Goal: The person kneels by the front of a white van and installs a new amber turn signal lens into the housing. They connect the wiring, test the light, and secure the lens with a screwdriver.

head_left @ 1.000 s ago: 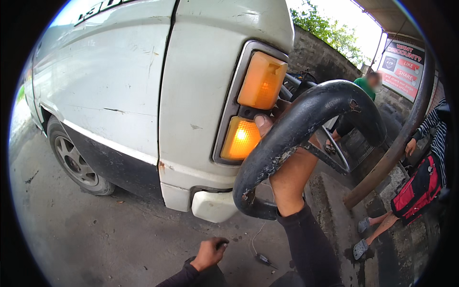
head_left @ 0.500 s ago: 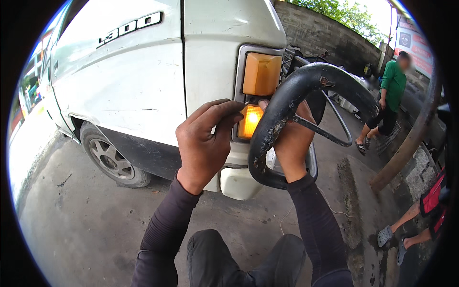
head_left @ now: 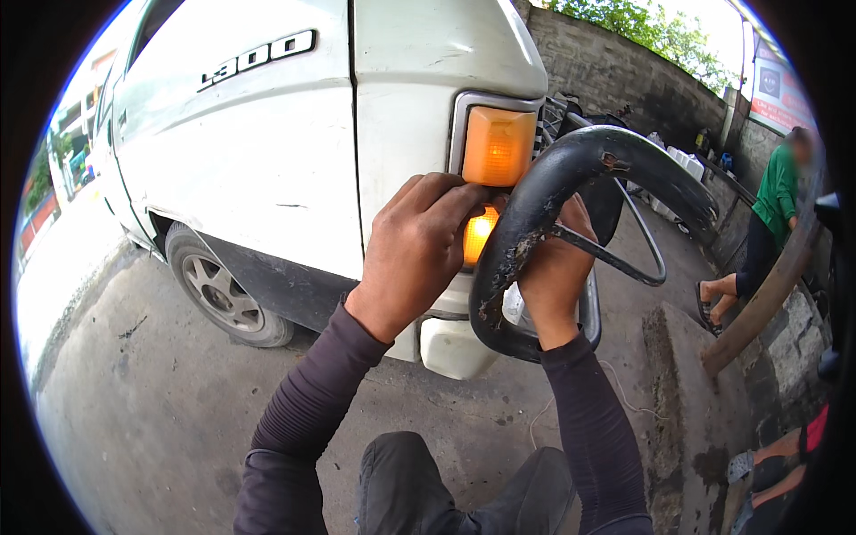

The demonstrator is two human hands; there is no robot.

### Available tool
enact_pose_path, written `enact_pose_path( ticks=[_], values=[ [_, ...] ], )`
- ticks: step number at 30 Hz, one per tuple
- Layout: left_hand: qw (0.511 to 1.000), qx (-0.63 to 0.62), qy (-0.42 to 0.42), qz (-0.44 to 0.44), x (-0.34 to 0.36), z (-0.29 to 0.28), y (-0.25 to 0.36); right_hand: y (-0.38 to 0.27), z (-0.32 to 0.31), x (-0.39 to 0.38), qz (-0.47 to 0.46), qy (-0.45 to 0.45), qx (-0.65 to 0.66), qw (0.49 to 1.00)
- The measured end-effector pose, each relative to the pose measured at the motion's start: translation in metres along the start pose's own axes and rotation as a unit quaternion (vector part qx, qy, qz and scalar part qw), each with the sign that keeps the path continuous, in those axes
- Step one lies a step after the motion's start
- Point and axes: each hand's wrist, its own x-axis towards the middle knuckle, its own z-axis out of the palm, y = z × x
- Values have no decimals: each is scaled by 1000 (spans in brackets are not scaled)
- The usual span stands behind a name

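Hands both up at the van's front corner, working the lamp cluster. My left hand point(head_left: 415, 254) sits at about ten o'clock from frame centre, fingers curled and pressed on the lower amber lamp point(head_left: 478, 237), which glows lit just under the larger amber lens point(head_left: 497, 145) at twelve o'clock. My right hand point(head_left: 555, 278) is at three o'clock of the lamp, reaching in behind the black curved bar point(head_left: 571, 169) that loops across the corner; its fingers are hidden behind that bar, so I cannot tell whether they grip anything.

Step in hand, as I judge it: seating or freeing the small lamp in its housing on the white van point(head_left: 267, 160), left hand steadying the lens face. Next move would call for even pressure from both sides and a clear look at the right-hand fingers.

Front wheel point(head_left: 223, 299) at eight o'clock. A person in a green top point(head_left: 777, 192) stands at two o'clock by the stone wall point(head_left: 624, 71), well apart.
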Motion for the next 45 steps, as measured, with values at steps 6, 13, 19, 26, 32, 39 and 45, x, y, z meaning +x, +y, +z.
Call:
enact_pose_path(
  ticks=[6, 13, 19, 26, 32, 39, 45],
  values=[
    [996, -53, 20, -65, 1, 2, 3, -4, -2, 2, 5, -5, -14, 1000],
    [997, -49, 50, -13, -2, 8, -1, -2, -2, 3, -29, -3, -38, 999],
    [998, -24, 64, 9, -7, 11, -1, -3, -1, 2, 7, 3, -16, 1000],
    [993, -57, 98, -30, -8, 17, -1, 0, -2, 2, -12, -7, -16, 1000],
    [994, -46, 103, 5, -7, 17, -1, -2, -3, 2, -13, -9, -9, 1000],
    [993, -40, 112, 0, -10, 16, 0, -3, -2, 1, 0, -2, -13, 1000],
    [992, -43, 122, -10, -10, 22, -3, 2, -2, 2, -32, -6, -27, 999]
  ],
)
